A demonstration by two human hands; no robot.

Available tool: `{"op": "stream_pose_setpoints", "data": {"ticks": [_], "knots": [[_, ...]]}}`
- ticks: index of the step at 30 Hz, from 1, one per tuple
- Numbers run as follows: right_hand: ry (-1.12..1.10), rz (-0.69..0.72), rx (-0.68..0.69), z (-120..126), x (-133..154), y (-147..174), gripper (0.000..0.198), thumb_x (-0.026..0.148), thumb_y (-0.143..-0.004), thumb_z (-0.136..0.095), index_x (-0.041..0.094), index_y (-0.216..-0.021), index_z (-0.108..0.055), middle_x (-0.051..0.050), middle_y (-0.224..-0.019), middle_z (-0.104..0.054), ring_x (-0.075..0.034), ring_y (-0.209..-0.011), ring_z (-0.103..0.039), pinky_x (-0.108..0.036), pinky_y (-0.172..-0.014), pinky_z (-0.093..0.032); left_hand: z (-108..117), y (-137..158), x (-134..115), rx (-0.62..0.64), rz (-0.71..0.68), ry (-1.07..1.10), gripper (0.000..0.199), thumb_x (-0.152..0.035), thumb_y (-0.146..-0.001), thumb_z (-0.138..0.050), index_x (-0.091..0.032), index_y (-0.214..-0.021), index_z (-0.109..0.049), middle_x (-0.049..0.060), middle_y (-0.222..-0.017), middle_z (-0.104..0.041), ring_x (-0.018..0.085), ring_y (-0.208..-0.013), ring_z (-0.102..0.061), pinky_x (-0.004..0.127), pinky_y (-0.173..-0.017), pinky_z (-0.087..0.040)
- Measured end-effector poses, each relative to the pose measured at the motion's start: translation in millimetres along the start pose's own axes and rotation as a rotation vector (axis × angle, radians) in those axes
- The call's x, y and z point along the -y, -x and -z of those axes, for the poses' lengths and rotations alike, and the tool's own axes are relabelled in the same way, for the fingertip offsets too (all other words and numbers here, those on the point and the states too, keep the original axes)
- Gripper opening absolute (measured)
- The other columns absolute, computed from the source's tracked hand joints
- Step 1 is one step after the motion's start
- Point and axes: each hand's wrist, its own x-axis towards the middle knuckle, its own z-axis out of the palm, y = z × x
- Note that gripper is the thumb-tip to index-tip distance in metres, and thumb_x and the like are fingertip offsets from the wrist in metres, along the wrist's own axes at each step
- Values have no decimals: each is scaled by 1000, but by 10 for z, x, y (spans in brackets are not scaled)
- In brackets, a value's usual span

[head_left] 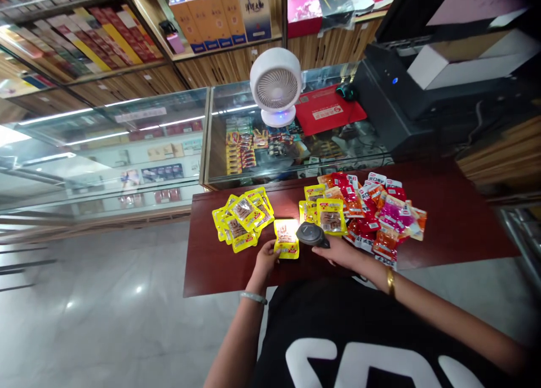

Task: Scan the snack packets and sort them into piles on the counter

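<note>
Between the thumb and fingers of my left hand [267, 258] is the edge of a yellow snack packet [287, 250], which lies on or just above the dark red table. My right hand [336, 250] is wrapped round the handle of a black barcode scanner [311, 234]. The scanner's head points left, and bright light falls on the packet's clear window. A pile of yellow packets [245, 213] lies to the left. Right of the scanner, a few more yellow packets [331, 215] sit beside a heap of red, orange and purple packets [374, 213].
Behind the table [448, 219] stands a glass display counter [236, 106] with a white fan [276, 86], a red mat [329, 113] and a mouse [346, 92] on it. A black machine [393, 100] with an open white box [465, 64] is at the right. Stocked shelves line the back.
</note>
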Motion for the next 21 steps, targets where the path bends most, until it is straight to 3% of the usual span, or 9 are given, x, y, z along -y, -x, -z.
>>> {"op": "stream_pose_setpoints", "data": {"ticks": [5, 10, 16, 21], "knots": [[-56, -36, 0, 30, 70, 47, 36, 42, -75, -71, 18, -101, -71, -4, -71, -74, -27, -75, -70, -39, -72, -55, 28, -79, 44, 43, -51, -17, 57, -37, -57, -85, -14, -105, -64, 7, -86, -73, 12, -63, -63, 20, -52, -44], [-85, -13, -14, 44, 76, 68, 36, 41, -73, -72, 19, -102, -71, -5, -74, -74, -26, -76, -70, -37, -70, -55, -177, -136, -20, 106, -76, -71, 51, -36, -64, -80, -17, -109, -63, 10, -100, -73, 19, -80, -69, 28, -68, -53], [-64, -21, -7, 30, 62, 53, 38, 40, -73, -72, 19, -105, -71, -4, -75, -74, -26, -76, -70, -37, -71, -55, -495, -80, -193, 155, -253, -601, 42, -22, -69, -73, -25, -110, -69, 8, -109, -72, 25, -102, -65, 35, -92, -47], [-80, 16, 9, -16, 83, -31, 40, 43, -72, -73, 20, -104, -70, -4, -76, -74, -26, -77, -70, -37, -72, -55, -422, -32, -364, 83, -317, -827, 27, -27, -74, -69, -23, -100, -71, 9, -98, -72, 25, -95, -65, 33, -89, -45]]}}
